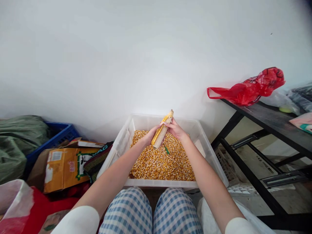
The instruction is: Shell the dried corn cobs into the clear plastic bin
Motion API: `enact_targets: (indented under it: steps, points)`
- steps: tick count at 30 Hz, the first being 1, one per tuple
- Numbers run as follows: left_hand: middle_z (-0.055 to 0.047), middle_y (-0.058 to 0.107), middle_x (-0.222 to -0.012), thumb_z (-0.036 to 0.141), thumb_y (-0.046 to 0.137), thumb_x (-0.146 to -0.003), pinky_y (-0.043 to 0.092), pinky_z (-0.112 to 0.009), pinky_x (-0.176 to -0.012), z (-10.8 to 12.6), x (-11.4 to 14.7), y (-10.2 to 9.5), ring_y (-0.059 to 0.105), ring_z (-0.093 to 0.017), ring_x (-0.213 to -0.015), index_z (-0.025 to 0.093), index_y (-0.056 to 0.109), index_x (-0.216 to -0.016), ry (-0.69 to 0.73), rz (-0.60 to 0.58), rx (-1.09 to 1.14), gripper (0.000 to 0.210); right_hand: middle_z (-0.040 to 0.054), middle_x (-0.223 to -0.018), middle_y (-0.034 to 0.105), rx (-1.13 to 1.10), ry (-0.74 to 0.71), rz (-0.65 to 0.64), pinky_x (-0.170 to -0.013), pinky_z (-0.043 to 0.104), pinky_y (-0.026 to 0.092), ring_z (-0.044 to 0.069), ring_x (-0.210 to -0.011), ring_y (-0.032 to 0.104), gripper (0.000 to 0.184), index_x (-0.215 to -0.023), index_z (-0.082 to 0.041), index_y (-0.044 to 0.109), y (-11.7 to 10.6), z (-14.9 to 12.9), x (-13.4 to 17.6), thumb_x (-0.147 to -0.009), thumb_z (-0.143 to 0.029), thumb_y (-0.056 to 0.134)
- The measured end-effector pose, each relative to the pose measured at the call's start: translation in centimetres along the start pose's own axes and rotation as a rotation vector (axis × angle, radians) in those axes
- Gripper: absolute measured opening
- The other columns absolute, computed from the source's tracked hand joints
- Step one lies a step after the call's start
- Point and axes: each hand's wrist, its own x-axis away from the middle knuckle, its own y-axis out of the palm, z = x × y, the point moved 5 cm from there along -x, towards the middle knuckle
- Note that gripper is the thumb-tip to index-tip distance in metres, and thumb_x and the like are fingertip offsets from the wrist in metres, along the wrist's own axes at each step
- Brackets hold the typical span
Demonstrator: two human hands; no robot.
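Note:
A partly stripped corn cob (162,130) is held at a slant over a plastic bin. Yellow kernels still line its left side, while the right side shows bare pale cob. My left hand (153,134) closes round the cob from the left, thumb against the kernels. From the right, my right hand (175,129) also grips it, its thumb near the upper part; some fingers of both hands are hidden behind the cob. Loose corn kernels (161,167) fill much of the translucent bin (211,159) below. A small green object (166,149) lies on the kernels.
A black table (273,122) with a red plastic bag (255,87) stands on the right. To the left are a torn cardboard box (64,165), a blue crate (65,130) and a green sack (23,143). The white wall (122,58) rises behind the bin.

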Motion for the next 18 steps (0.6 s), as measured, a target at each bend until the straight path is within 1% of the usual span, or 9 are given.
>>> enact_targets:
  steps: [3,6,9,12,16,18]
  points:
    - [-0.005,0.057,-0.061,0.061,0.047,-0.070,0.044,-0.027,-0.044,0.1,-0.1,0.3,0.053,-0.014,-0.046,0.013,0.056,-0.077,0.034,0.006,-0.086,0.050,-0.0037,-0.082,0.054,-0.031,0.010,-0.005,-0.069,0.031,0.049,0.014,-0.078,0.057,0.035,-0.097,-0.029,0.045,0.3,0.2,-0.2,-0.069,-0.036,0.064]
    - [-0.005,0.056,-0.059,0.057,0.052,-0.070,0.044,-0.028,-0.045,0.0,-0.4,0.2,0.053,-0.014,-0.045,0.013,0.055,-0.076,0.113,0.041,-0.218,0.044,-0.0041,-0.080,0.054,-0.028,0.020,0.029,-0.071,0.031,0.049,0.014,-0.078,0.056,0.036,-0.096,-0.029,0.042,0.3,0.6,-0.4,-0.069,-0.039,0.063]
    - [-0.003,0.056,-0.058,0.051,0.057,-0.070,0.045,-0.029,-0.047,-0.2,-0.6,0.1,0.053,-0.015,-0.046,0.014,0.054,-0.079,0.187,0.034,-0.292,0.038,-0.0036,-0.087,0.054,0.011,0.049,0.058,-0.075,0.029,0.048,0.013,-0.082,0.056,0.043,-0.101,-0.029,0.039,0.2,1.2,-0.4,-0.068,-0.037,0.066]
    - [-0.003,0.056,-0.058,0.046,0.061,-0.069,0.045,-0.028,-0.048,-0.3,-0.7,-0.2,0.053,-0.015,-0.048,0.014,0.054,-0.082,0.209,0.032,-0.329,0.035,-0.0032,-0.091,0.054,0.057,0.052,0.070,-0.077,0.029,0.048,0.013,-0.085,0.056,0.053,-0.108,-0.031,0.036,0.2,1.3,-0.3,-0.066,-0.035,0.068]
    - [-0.001,0.055,-0.060,0.041,0.065,-0.066,0.044,-0.027,-0.051,-0.1,-0.4,-0.3,0.053,-0.013,-0.050,0.014,0.053,-0.092,0.184,0.016,-0.320,0.039,-0.0031,-0.088,0.055,0.098,0.081,0.011,-0.073,0.032,0.050,0.014,-0.079,0.058,0.073,-0.116,-0.032,0.030,0.6,1.2,0.0,-0.058,-0.026,0.074]
    - [-0.001,0.057,-0.063,0.038,0.067,-0.064,0.045,-0.026,-0.055,0.1,-0.1,-0.2,0.054,-0.013,-0.054,0.014,0.053,-0.096,0.151,-0.006,-0.292,0.042,-0.0034,-0.086,0.055,0.082,0.087,-0.022,-0.071,0.032,0.050,0.014,-0.076,0.058,0.075,-0.116,-0.032,0.031,0.7,1.0,0.1,-0.055,-0.023,0.075]
